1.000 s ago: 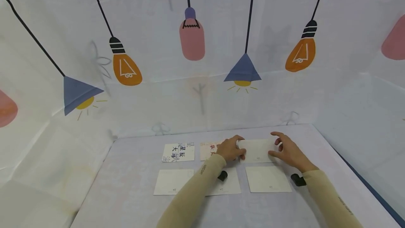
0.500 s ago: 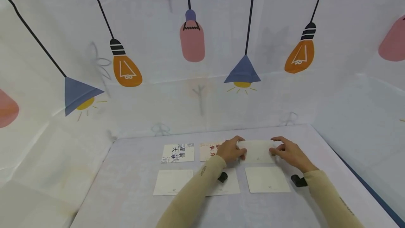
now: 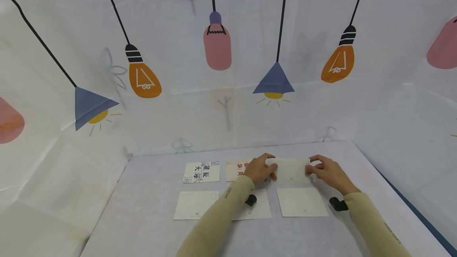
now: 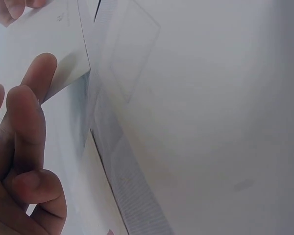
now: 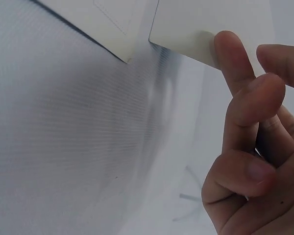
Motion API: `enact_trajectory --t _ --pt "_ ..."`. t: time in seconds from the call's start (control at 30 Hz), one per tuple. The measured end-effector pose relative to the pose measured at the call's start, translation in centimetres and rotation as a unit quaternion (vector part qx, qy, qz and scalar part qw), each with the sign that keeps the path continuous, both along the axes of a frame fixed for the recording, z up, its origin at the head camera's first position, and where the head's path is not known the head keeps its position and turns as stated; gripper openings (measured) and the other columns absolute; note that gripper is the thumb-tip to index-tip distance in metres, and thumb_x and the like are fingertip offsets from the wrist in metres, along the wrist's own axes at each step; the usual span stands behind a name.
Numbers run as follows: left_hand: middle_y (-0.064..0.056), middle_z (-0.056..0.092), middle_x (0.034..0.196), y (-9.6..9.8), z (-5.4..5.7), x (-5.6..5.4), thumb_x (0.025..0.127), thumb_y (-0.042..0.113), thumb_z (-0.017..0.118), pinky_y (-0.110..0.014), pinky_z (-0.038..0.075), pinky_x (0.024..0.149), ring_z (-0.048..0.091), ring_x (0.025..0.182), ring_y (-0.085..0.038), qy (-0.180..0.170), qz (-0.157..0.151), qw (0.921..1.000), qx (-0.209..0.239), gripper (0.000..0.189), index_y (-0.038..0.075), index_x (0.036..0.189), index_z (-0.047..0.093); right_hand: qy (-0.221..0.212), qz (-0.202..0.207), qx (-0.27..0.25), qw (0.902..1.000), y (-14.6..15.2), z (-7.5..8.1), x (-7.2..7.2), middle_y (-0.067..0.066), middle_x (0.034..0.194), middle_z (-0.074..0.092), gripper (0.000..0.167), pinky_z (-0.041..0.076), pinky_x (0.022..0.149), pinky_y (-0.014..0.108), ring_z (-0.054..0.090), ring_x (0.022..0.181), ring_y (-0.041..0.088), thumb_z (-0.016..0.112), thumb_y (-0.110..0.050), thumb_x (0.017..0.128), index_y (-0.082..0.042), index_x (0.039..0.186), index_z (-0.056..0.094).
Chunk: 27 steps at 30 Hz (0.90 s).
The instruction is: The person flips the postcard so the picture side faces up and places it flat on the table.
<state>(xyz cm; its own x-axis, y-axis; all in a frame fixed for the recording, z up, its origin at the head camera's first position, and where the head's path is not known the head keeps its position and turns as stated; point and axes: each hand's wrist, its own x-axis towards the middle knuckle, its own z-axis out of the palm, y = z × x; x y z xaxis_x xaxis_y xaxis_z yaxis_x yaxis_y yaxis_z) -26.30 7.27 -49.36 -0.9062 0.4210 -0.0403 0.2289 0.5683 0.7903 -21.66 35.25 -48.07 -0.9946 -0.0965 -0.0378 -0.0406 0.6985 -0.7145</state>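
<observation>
Your left sleeve is reaching up from the bottom edge, hiding part of the middle near card, with the black wrist device lying in front of that card too. Your right sleeve is coming in from the lower right. The left near card and the right near card are lying blank side up on the white-covered table, both keeping their places since a second ago.

Beyond them, your right hand is the part that is changing: a second ago its thumb and forefinger were spreading wide; now they are drawing together and pinching the right edge of the blank far card. Your left hand is holding the opposite edge with curled fingers, much as before. That card is sitting between your hands, just behind the right near card.

To its left, the red-lettered card is showing only partly, your left hand covering its right side. Farther left, the black-lettered card is lying in plain view. Behind everything, a white backdrop is hanging, showing printed lamps.
</observation>
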Motion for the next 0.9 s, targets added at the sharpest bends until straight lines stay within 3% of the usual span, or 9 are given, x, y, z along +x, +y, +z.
enact_trajectory --t 0.27,0.47,0.9 --pt "0.014 0.072 0.072 -0.22 -0.4 -0.18 0.102 0.042 0.057 -0.025 0.045 0.068 0.057 0.055 -0.008 -0.005 0.0 0.9999 0.009 0.037 0.022 0.133 0.06 -0.014 -0.007 -0.001 0.9999 -0.15 0.1 0.16 0.001 0.093 0.076 0.053 0.042 0.064 0.034 0.06 0.069 0.021 0.064 -0.043 0.1 0.001 0.127 0.057" --pt "0.016 0.072 0.073 -0.4 -0.31 -0.24 0.101 0.046 0.058 -0.025 0.044 0.063 0.056 0.057 -0.007 0.007 -0.004 0.9999 0.008 0.034 0.022 0.124 0.063 -0.001 -0.008 0.002 1.0 -0.2 0.24 0.33 0.001 0.093 0.076 0.051 0.039 0.063 0.033 0.06 0.067 0.021 0.062 -0.048 0.1 -0.003 0.123 0.06" --pt "0.016 0.072 0.081 -0.62 0.44 0.29 0.102 0.05 0.056 -0.026 0.046 0.067 0.061 0.074 -0.004 0.011 -0.002 0.9992 0.038 0.034 0.023 0.12 0.067 0.035 -0.016 -0.01 0.9992 -0.24 0.13 0.52 0.007 0.099 0.076 0.043 0.039 0.06 0.033 0.062 0.067 0.026 0.06 -0.05 0.1 -0.01 0.117 0.064"
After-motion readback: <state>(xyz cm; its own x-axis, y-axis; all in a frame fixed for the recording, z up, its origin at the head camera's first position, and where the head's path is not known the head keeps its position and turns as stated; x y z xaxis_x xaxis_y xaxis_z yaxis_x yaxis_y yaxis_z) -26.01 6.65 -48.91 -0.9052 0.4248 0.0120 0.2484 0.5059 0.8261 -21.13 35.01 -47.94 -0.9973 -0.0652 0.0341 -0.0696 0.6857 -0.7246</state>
